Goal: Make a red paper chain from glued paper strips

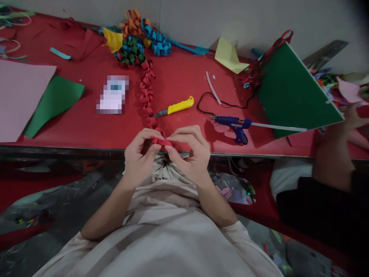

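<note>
Between the thumbs and fingers of my left hand [141, 152] and my right hand [191, 152] a red paper strip [162, 142] is pinched, just above the table's front edge. From there a red paper chain [147, 90] of looped links runs back across the table to a heap of green, blue and orange paper chains [133, 27]. A yellow utility knife [179, 106] lies right of the chain, behind my hands. Further right rests a blue glue gun [235, 125] with a white glue stick in its back end and a black cord.
A blurred-out flat object [113, 95] lies left of the chain. Green paper [56, 102] and a pink sheet [23, 96] are at the left, pale yellow paper [229, 55] at the back. A green board [294, 92] leans at the right, where another person's hand [353, 117] is.
</note>
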`<act>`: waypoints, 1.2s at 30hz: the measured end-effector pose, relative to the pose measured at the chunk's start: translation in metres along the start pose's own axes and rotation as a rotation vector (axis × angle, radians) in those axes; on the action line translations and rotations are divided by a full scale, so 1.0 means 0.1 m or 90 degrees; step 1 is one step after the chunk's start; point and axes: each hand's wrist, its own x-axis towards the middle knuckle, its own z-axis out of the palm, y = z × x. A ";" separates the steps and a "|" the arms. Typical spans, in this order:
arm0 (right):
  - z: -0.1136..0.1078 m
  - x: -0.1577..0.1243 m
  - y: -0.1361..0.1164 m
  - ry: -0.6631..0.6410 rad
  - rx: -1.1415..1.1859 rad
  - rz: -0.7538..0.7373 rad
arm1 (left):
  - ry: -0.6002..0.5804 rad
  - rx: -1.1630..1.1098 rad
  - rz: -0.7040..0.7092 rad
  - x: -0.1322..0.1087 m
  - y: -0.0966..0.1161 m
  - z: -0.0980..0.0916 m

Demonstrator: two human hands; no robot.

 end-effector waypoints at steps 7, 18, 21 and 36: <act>-0.03 0.03 -0.05 -0.034 -0.028 0.074 | 0.120 0.097 0.026 -0.09 -0.05 0.01; -0.07 0.05 -0.05 -0.017 -0.034 0.056 | 0.006 0.305 0.235 0.01 0.02 -0.07; -0.07 0.05 -0.04 -0.008 -0.030 0.059 | -0.002 0.331 0.238 0.01 0.05 -0.06; -0.16 0.05 -0.03 -0.081 0.118 0.216 | -0.138 0.502 0.364 0.10 0.06 -0.23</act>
